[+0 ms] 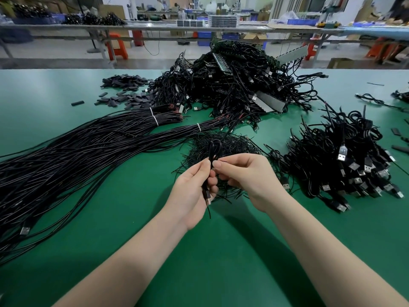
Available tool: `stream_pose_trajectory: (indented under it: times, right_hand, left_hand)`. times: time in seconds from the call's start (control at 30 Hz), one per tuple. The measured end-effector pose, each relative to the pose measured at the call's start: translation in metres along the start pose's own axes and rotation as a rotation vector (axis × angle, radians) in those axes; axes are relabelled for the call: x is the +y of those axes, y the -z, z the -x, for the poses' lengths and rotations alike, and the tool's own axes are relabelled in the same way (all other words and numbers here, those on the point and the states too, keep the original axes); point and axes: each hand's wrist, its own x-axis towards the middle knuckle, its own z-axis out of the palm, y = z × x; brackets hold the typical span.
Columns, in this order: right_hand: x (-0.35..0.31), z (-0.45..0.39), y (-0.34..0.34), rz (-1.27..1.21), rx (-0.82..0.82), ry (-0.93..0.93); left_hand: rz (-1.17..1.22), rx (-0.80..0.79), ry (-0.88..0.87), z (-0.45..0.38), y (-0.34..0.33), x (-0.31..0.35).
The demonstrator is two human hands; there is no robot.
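Observation:
My left hand point(194, 191) grips a folded black USB cable point(213, 151) above the green table point(66, 89). The cable's loop sticks up past my fingers, and its USB plug point(208, 199) hangs below my palm. My right hand point(245, 176) pinches a thin black tie wire point(223, 161) right against the cable bundle. Under both hands lies a loose heap of thin black tie wires point(234, 142).
Long black cables banded with white ties point(88, 147) spread across the left. A big tangle of cables and green circuit boards point(239, 80) sits at the back. Coiled USB cables point(345, 162) pile at the right. Short black sleeve pieces point(126, 89) lie at the back left.

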Motion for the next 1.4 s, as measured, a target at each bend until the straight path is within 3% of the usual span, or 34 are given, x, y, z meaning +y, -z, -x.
stream_pose_trajectory:
  times: [0.13,0.4,0.47,0.6,0.7,0.9,1.1,1.4]
  right_hand:
    - [0.002,0.0,-0.003,-0.016,0.034,0.054]
    - [0.003,0.0,-0.005,-0.037,0.07,0.061]
    - [0.004,-0.001,-0.005,-0.049,0.082,0.056]
    - [0.005,0.0,-0.004,-0.028,0.091,0.099]
    - [0.001,-0.001,-0.003,-0.07,0.074,0.09]
    - [-0.001,-0.002,0.002,-0.144,-0.026,-0.001]
    - [0.001,-0.002,0.004,-0.093,-0.045,0.022]
    - [-0.004,0.001,-0.001,-0.113,-0.05,0.083]
  left_hand:
    - [-0.097,-0.001,-0.015,0.0,0.001,0.003]
    - [-0.026,0.018,-0.006,0.0,-0.001,0.001]
    - [-0.153,0.017,-0.054,0.0,0.001,0.002]
    - [-0.676,0.055,-0.246,-0.002,0.005,0.01]
    - [-0.89,0.06,-0.373,-0.001,0.008,0.024]
    - [-1.043,0.044,-0.433,0.003,0.007,0.034]
    - [-1.252,0.013,-0.512,0.0,0.009,0.032]
    - [-0.848,0.039,-0.38,-0.007,0.009,0.034]
